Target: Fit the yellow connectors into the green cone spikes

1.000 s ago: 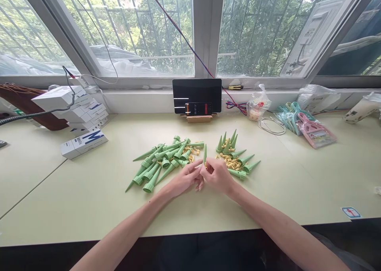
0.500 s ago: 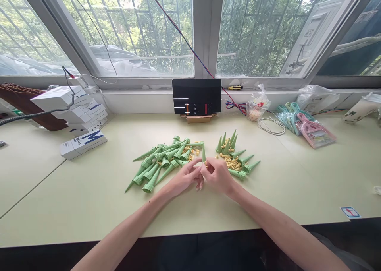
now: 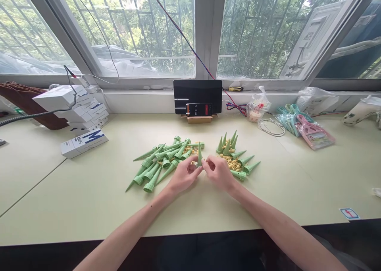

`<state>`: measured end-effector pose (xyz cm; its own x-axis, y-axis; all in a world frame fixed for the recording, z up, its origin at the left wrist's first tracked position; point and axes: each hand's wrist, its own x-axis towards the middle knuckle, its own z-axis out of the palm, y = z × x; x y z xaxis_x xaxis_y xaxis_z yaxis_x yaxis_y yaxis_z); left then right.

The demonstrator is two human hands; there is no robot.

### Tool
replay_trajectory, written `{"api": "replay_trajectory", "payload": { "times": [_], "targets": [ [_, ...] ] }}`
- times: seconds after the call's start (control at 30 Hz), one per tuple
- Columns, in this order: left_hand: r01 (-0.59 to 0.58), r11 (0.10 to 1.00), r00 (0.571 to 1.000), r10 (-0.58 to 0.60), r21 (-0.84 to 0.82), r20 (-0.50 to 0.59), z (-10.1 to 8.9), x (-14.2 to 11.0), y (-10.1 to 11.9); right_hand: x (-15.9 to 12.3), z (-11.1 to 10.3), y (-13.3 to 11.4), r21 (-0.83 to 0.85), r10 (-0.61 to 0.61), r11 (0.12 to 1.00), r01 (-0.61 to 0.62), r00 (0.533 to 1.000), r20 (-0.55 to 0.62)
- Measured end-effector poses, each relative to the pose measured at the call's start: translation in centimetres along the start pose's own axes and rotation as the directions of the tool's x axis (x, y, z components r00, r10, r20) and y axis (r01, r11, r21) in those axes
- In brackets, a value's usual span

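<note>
My left hand point(image 3: 183, 177) and my right hand point(image 3: 218, 173) meet at the middle of the pale green table point(image 3: 89, 195). Between their fingertips stands one green plastic cone spike point(image 3: 199, 157), tip up. My left hand's fingers pinch its base; my right hand's fingers close on it from the right. A pile of green spikes point(image 3: 162, 159) lies flat to the left. To the right is a smaller group of spikes point(image 3: 233, 151), some upright, with small yellow parts point(image 3: 230, 161) among them.
A black tablet with a phone point(image 3: 198, 104) leans against the window sill at the back. White boxes point(image 3: 74, 112) are stacked at the left. Plastic bags, a coiled cable point(image 3: 271, 126) and teal and pink packets point(image 3: 306, 126) lie at the back right.
The held spike has shifted a little left and lower. My left hand has turned so its fingers point up towards the spike's base. My right hand stays against it.
</note>
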<state>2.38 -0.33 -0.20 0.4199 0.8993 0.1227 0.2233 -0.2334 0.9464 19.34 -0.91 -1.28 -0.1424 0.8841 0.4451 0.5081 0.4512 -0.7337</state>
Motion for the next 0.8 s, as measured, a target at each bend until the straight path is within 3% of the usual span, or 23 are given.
{"api": "replay_trajectory", "payload": {
  "times": [0.2, 0.3, 0.53, 0.8],
  "targets": [
    [-0.035, 0.976, 0.985, 0.069, 0.213, -0.157, 0.3, -0.1, 0.0, 0.6, -1.2, 0.5, 0.006, 0.015, 1.000, -0.015, 0.999, -0.049],
    [-0.019, 0.966, 0.982, 0.066, 0.259, -0.175, 0.5, -0.2, -0.2, 1.1, -2.3, 0.9, -0.045, -0.003, 0.999, -0.002, 0.995, -0.095],
    [-0.001, 0.958, 0.976, 0.063, 0.288, -0.208, 0.7, -0.4, -0.1, 2.9, -4.5, 1.9, -0.121, -0.086, 0.988, 0.092, 0.995, 0.054],
    [0.010, 0.959, 0.977, 0.051, 0.282, -0.208, 1.0, -0.5, -0.3, 2.0, -3.1, 3.0, -0.299, -0.125, 0.946, 0.123, 0.992, 0.013]
  ]
}}
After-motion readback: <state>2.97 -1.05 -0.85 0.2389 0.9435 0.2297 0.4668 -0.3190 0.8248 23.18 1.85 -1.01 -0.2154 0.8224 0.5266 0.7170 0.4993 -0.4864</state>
